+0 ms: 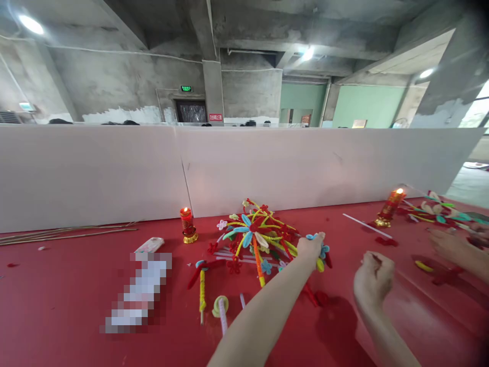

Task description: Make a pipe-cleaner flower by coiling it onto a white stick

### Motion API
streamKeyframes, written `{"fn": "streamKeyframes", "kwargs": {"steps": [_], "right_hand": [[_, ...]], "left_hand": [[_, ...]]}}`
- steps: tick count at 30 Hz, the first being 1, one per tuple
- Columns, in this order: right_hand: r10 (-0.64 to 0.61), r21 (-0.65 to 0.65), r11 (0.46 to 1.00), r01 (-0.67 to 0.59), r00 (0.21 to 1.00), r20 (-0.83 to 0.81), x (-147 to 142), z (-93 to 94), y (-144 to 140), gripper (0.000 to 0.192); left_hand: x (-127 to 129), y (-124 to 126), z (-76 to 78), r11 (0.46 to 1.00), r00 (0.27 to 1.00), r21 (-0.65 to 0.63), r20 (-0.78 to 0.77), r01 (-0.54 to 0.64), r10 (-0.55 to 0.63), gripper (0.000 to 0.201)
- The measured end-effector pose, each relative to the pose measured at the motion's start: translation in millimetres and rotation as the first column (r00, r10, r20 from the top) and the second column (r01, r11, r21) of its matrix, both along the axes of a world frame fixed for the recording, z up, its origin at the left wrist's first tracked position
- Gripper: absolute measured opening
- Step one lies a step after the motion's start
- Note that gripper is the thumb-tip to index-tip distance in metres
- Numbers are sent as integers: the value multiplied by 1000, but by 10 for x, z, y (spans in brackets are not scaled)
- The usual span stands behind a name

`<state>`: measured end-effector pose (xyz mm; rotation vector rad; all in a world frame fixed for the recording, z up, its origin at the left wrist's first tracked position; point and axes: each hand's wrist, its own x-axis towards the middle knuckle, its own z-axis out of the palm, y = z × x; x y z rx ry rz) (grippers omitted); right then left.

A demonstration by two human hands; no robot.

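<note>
A blue flower (325, 250) is held by the left hand (310, 250), just right of the pile (255, 229); the right hand (373, 279) is curled up.

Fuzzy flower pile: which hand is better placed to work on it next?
Likely the left hand: it is at the edge of the fuzzy flower pile, beside blue petals, while the right hand is curled, apart from it.

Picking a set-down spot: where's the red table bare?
Mostly bare table: left of the blurred item, below the thin sticks; narrower, between blurred item and yellow-stemmed piece. Crowded: flower pile at left hand; right end, by another person's hand.
</note>
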<state>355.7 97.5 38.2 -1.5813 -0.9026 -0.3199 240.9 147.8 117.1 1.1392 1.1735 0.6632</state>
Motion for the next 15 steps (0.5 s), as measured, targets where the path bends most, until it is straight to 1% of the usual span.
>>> {"fn": "streamKeyframes", "kwargs": {"steps": [1, 3, 5, 7, 9, 11, 13, 14, 15], "right_hand": [[-34, -9, 999, 34, 999, -20, 18, -52, 27, 33], [-85, -34, 996, 84, 995, -47, 31, -147, 79, 28], [-87, -80, 993, 84, 995, -38, 46, -226, 129, 24], [-96, -129, 987, 93, 995, -18, 77, -286, 173, 24], [-116, -175, 978, 117, 993, 12, 116, -324, 211, 27], [-124, -221, 966, 133, 991, 57, 148, -344, 239, 29], [-113, -274, 952, 140, 987, 110, 170, -356, 252, 31], [-102, -304, 942, 140, 985, 136, 179, -363, 253, 32], [-89, -336, 932, 139, 983, 160, 185, -372, 251, 32]], "left_hand": [[84, 53, -12, 999, 998, 45, -59, 18, -15, 27], [153, 126, -12, 987, 984, 145, -175, 64, -38, 29], [98, 145, 32, 959, 960, 251, -271, 134, -63, 32], [-81, 89, 117, 906, 933, 351, -341, 237, -112, 28], [-388, -60, 213, 829, 906, 442, -389, 344, -169, 19], [-811, -304, 268, 737, 884, 528, -419, 422, -205, 15], [-1304, -614, 228, 654, 868, 594, -448, 468, -214, 22], [-1552, -778, 162, 607, 858, 630, -476, 485, -192, 26], [-1788, -942, 68, 492, 827, 698, -555, 520, -87, 29]]}}
